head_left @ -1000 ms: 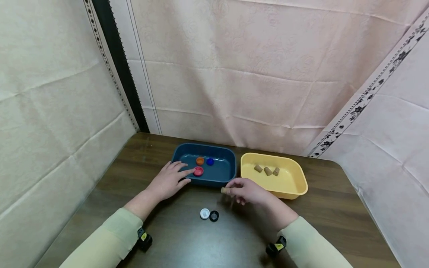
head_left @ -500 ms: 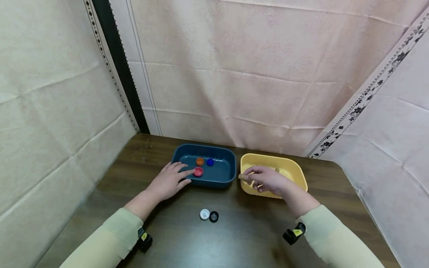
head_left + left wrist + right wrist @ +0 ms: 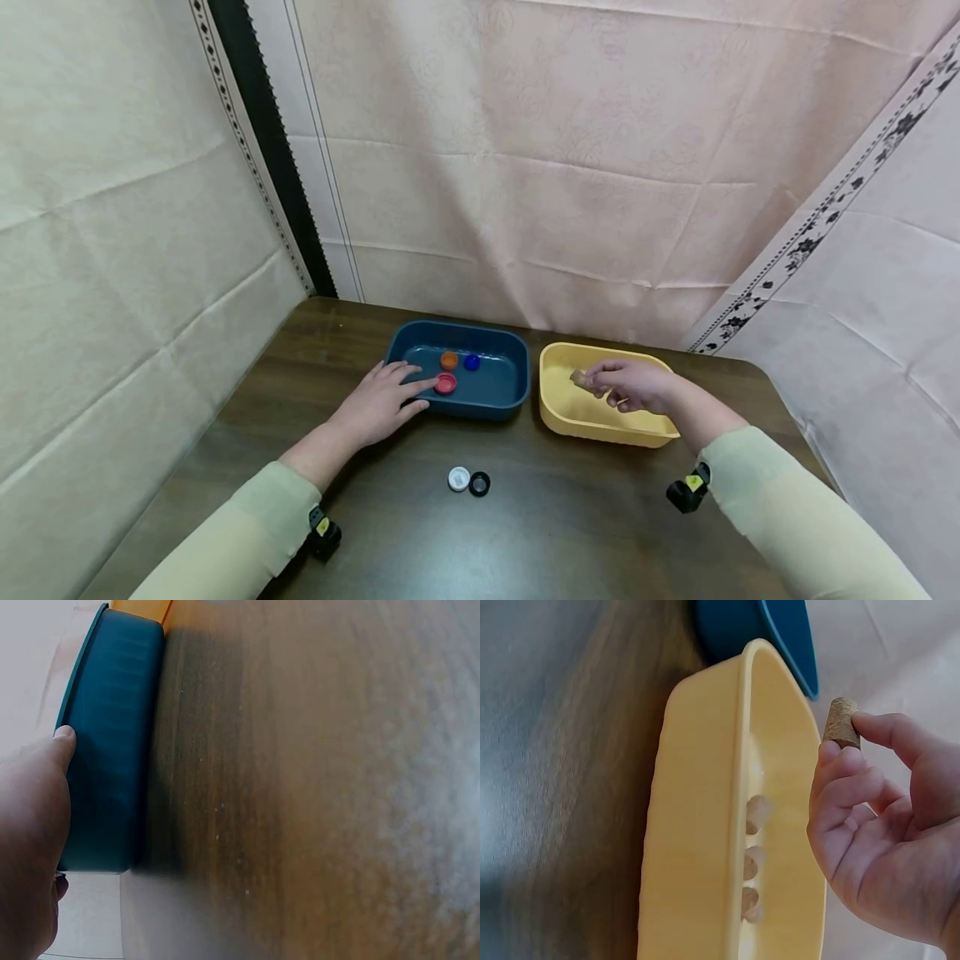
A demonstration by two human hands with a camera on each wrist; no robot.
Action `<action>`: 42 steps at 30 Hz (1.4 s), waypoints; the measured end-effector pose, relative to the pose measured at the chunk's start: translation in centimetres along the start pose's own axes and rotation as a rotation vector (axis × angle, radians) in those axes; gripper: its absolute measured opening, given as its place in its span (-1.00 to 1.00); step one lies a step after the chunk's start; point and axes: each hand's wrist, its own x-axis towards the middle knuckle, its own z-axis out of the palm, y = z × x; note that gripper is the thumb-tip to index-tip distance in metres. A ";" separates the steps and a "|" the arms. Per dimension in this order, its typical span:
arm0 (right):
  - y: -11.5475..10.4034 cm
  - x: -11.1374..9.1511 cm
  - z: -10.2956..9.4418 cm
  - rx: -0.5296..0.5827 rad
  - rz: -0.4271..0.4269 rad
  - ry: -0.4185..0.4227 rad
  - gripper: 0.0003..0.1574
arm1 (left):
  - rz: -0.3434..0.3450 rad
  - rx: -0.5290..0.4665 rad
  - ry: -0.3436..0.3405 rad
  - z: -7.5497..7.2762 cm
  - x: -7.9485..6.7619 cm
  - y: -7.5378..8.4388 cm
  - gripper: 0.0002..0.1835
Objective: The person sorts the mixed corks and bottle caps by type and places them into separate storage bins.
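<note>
My right hand (image 3: 633,385) is over the yellow tray (image 3: 592,428), pinching a small brown cork (image 3: 843,724) between thumb and fingertips. In the right wrist view three similar corks (image 3: 758,814) lie inside that tray; the hand covers them in the head view. Fingers spread, my left hand (image 3: 377,408) lies over the near left corner of the blue tray (image 3: 491,390). Its index fingertip reaches a red cap (image 3: 446,383); whether it presses on it I cannot tell. The thumb (image 3: 65,735) is at the rim in the left wrist view.
Behind the red cap, an orange cap (image 3: 448,361) and a blue cap (image 3: 472,362) sit in the blue tray. On the dark wooden table (image 3: 420,542) lie a white cap (image 3: 458,478) and a black cap (image 3: 479,483), side by side. Pale cloth (image 3: 540,183) hangs behind.
My right hand has moved right with the cork, from the gap in front of the trays to above the yellow tray. My left hand has stayed in place.
</note>
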 end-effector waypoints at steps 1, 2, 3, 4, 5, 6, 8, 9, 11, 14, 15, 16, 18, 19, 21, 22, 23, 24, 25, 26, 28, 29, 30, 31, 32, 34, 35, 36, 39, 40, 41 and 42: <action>0.2 0.1 -0.1 -0.004 0.000 0.003 -0.65 | -0.002 0.000 -0.002 0.0 0.0 0.0 -0.44; 0.3 0.3 -0.2 -0.008 0.000 0.006 -0.66 | -0.002 -0.001 -0.002 0.0 0.0 0.0 -0.44; 0.5 0.5 -0.3 -0.012 0.001 0.016 -0.67 | -0.002 -0.001 -0.003 0.0 0.0 0.0 -0.44; 0.8 0.7 -0.3 -0.016 0.006 0.029 -0.69 | -0.002 0.000 -0.003 0.0 0.0 0.0 -0.44; 1.1 0.9 -0.2 -0.021 0.007 0.039 -0.70 | -0.005 0.000 -0.002 0.0 0.0 0.0 -0.44; 1.4 1.1 -0.2 -0.032 0.000 0.044 -0.69 | -0.004 -0.003 -0.001 0.0 0.0 0.0 -0.44; 2.0 1.6 0.0 -0.045 -0.004 0.060 -0.68 | -0.004 -0.002 -0.002 -0.1 -0.1 -0.1 -0.44; 2.4 1.8 0.1 -0.049 -0.003 0.071 -0.68 | -0.006 0.000 -0.005 -0.1 -0.1 -0.1 -0.44; 3.1 2.3 0.2 -0.064 -0.002 0.081 -0.66 | -0.004 0.004 -0.012 -0.1 0.0 -0.1 -0.43; 3.8 2.8 0.4 -0.088 -0.003 0.097 -0.65 | 0.001 0.005 -0.014 0.0 0.0 -0.1 -0.43; 4.0 2.9 0.4 -0.098 -0.006 0.103 -0.66 | -0.003 0.004 -0.013 0.0 0.0 -0.1 -0.44; 4.1 3.1 0.4 -0.113 -0.013 0.110 -0.66 | -0.006 0.000 -0.011 0.0 0.1 -0.1 -0.44; 4.3 3.2 0.5 -0.152 -0.025 0.133 -0.69 | -0.012 -0.004 -0.009 0.0 0.1 0.0 -0.44; 4.4 3.3 0.4 -0.180 -0.029 0.144 -0.71 | -0.015 -0.006 -0.009 0.0 0.1 0.0 -0.44; 4.7 3.5 0.5 -0.246 -0.015 0.182 -0.74 | -0.019 -0.008 -0.015 0.0 0.1 0.0 -0.44; 4.8 3.5 0.4 -0.287 -0.009 0.200 -0.74 | -0.018 -0.008 -0.017 0.0 0.1 0.0 -0.44; 5.0 3.6 0.5 -0.325 -0.001 0.216 -0.74 | -0.017 -0.006 -0.017 0.0 0.1 0.1 -0.44; 5.1 3.6 0.5 -0.360 0.006 0.228 -0.73 | -0.017 -0.006 -0.016 0.0 0.1 0.1 -0.44; 5.2 3.7 0.5 -0.389 0.013 0.240 -0.72 | -0.014 -0.007 -0.011 0.0 0.1 0.1 -0.44; 5.3 3.8 0.5 -0.410 0.021 0.255 -0.72 | -0.010 -0.007 -0.006 0.0 0.1 0.1 -0.44; 5.4 3.8 0.6 -0.425 0.018 0.266 -0.71 | -0.013 -0.003 -0.003 0.0 0.1 0.1 -0.44; 5.4 3.8 0.6 -0.420 0.021 0.271 -0.71 | -0.011 -0.004 -0.001 0.0 0.1 0.1 -0.44; 5.5 3.8 0.6 -0.412 0.025 0.275 -0.72 | -0.011 -0.004 0.000 0.0 0.1 0.1 -0.44; 5.5 3.8 0.6 -0.407 0.026 0.279 -0.72 | -0.012 -0.005 -0.002 0.0 0.1 0.0 -0.44; 5.5 3.8 0.6 -0.399 0.028 0.280 -0.72 | -0.014 -0.004 -0.005 0.0 0.1 0.0 -0.44; 5.5 3.8 0.5 -0.389 0.034 0.286 -0.72 | -0.019 -0.008 -0.009 -0.1 0.1 0.0 -0.43; 5.6 3.8 0.5 -0.387 0.030 0.289 -0.72 | -0.018 -0.008 -0.010 -0.1 0.1 0.0 -0.43; 5.6 3.7 0.5 -0.381 0.026 0.293 -0.71 | -0.020 -0.009 -0.012 -0.1 0.1 0.0 -0.43; 5.6 3.5 0.5 -0.349 0.010 0.309 -0.68 | -0.020 -0.011 -0.015 -0.2 0.1 0.1 -0.43; 5.6 3.4 0.5 -0.340 0.002 0.315 -0.66 | -0.021 -0.011 -0.016 -0.2 0.1 0.1 -0.43; 5.6 3.3 0.5 -0.334 -0.006 0.318 -0.65 | -0.020 -0.012 -0.017 -0.2 0.1 0.1 -0.43; 5.5 3.2 0.5 -0.325 -0.010 0.319 -0.63 | -0.021 -0.014 -0.017 -0.1 0.1 0.1 -0.43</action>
